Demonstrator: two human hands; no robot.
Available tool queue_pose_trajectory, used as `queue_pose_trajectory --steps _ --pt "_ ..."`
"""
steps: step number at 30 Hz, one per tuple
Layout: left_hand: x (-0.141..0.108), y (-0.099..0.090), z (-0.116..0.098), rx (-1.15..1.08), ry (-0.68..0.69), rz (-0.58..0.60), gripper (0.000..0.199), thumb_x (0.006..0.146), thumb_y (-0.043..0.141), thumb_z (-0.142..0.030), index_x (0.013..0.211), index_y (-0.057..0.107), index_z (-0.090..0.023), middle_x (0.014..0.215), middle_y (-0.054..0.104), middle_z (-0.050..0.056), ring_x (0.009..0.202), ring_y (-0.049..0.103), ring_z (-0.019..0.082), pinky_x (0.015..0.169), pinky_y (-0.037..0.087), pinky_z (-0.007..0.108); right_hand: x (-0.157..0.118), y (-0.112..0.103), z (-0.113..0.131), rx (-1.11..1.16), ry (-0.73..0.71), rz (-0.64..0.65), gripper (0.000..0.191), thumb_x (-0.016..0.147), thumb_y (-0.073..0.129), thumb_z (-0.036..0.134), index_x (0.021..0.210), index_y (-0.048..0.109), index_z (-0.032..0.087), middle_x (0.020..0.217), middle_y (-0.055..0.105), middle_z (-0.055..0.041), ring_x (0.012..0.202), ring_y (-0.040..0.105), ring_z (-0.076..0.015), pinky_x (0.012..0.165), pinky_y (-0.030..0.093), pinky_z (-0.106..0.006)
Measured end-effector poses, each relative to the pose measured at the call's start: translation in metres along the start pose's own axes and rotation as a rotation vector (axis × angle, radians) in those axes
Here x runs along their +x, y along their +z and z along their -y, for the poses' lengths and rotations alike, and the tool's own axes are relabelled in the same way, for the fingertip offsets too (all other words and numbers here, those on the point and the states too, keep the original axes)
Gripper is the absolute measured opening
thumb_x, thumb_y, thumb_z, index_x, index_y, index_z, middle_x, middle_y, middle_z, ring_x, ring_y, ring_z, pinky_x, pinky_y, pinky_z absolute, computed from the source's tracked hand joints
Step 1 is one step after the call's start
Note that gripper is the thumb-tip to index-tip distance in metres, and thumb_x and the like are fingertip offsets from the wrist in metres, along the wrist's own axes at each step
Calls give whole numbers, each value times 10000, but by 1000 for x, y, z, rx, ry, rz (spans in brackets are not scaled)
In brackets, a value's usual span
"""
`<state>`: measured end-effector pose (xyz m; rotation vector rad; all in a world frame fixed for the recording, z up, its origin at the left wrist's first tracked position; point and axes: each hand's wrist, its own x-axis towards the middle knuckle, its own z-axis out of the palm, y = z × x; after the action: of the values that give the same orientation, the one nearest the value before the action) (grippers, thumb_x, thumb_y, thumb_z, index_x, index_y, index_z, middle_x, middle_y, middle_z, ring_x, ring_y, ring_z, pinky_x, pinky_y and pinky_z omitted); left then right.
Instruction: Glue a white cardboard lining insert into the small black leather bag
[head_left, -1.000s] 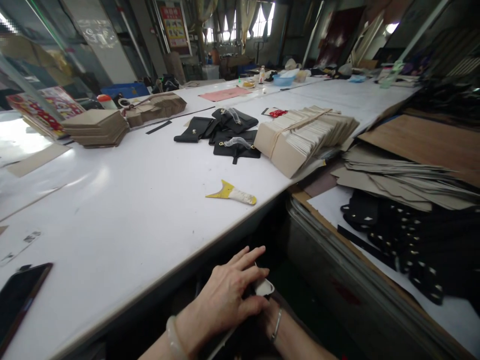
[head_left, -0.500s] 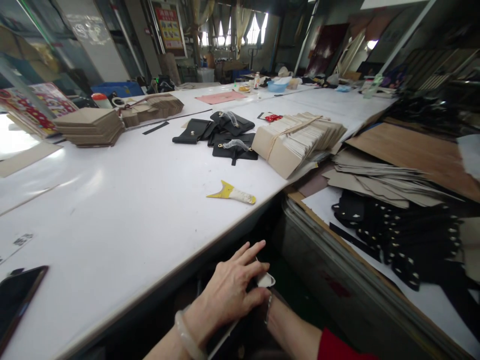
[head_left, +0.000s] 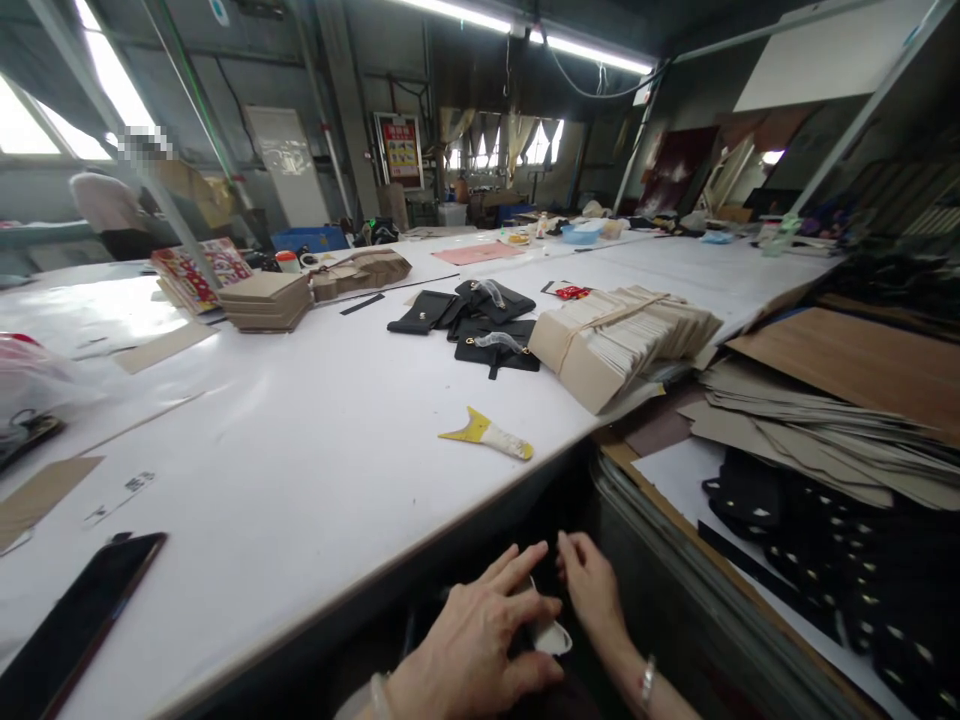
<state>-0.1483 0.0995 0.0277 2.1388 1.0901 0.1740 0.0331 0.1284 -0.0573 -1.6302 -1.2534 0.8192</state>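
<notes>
My left hand [head_left: 487, 630] is low in the middle, in front of the table edge, with its fingers spread over a small white piece [head_left: 553, 638]. Part of that piece is hidden under the fingers. Just to the right, my right hand [head_left: 592, 590] is raised, its fingertips pressed together; whatever they hold is too small or dark to make out. On the white table [head_left: 300, 450] above the hands lies a yellow forked tool [head_left: 486, 434] with a pale wrapped handle. Black bag pieces [head_left: 491, 325] with clear-wrapped handles lie behind it.
A banded stack of beige boards [head_left: 585, 355] sits by the table edge. To the right are loose boards [head_left: 810, 420] and black studded pieces [head_left: 787, 530]. A phone [head_left: 82, 620] lies at left. Far left, a person [head_left: 109, 210] is in the background.
My right hand has come out from under my left hand and moved up and right. The camera view has tilted up and turned left; my left hand stays over the white piece.
</notes>
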Motion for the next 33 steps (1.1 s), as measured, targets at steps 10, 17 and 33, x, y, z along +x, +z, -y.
queue_pose_trajectory --steps 10,17,33 --pt "-3 2 7 29 15 -16 550 819 685 -491 1338 532 -391 1596 223 1 1454 235 305 1120 380 489 133 61 72 -667 -480 335 267 892 617 332 1077 607 140 1175 581 -95 1180 497 -271 1024 388 -504" --pt "-1 -1 14 39 70 46 617 829 629 -588 1389 475 -382 1616 153 12 1462 197 333 1129 366 507 129 31 69 -521 -342 431 181 909 582 249 1056 609 147 1138 597 -69 1076 554 -213 980 439 -444" --pt "18 -16 14 44 204 155 648 769 669 -635 1323 534 -326 1575 307 7 1461 232 308 1171 322 473 -66 46 -35 646 709 360 577 697 491 745 798 544 179 644 569 -39 656 601 -201 629 502 -325"
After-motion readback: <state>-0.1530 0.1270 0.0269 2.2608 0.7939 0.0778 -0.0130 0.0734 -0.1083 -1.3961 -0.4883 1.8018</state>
